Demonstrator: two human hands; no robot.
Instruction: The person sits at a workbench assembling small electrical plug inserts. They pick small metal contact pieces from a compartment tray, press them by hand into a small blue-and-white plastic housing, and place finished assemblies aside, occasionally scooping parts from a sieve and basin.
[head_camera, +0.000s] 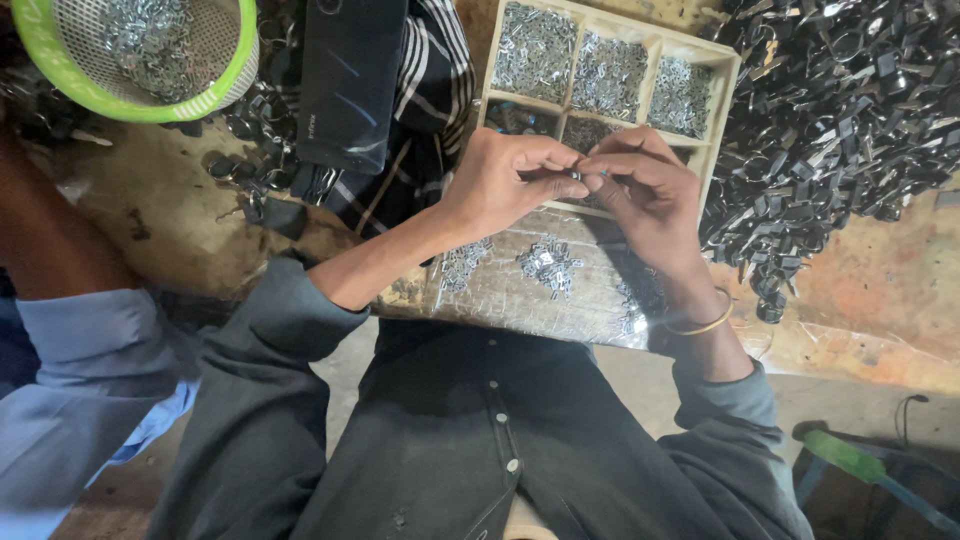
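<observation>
Your left hand (500, 185) and right hand (650, 190) met fingertip to fingertip, pinched shut on a tiny silvery metal piece (577, 174) lying directly between them, equally near both.

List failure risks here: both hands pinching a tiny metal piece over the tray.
1. The tiny metal piece is pinched only at the fingertips of the left hand and right hand; it could slip into the cream divided tray.
2. Loose silver parts on the foil-wrapped board could slide off.

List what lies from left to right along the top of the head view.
Green-rimmed basket of small metal parts → dark flat phone-like slab → wooden compartment tray of silvery pieces → heap of dark metal rings and clips.
</observation>
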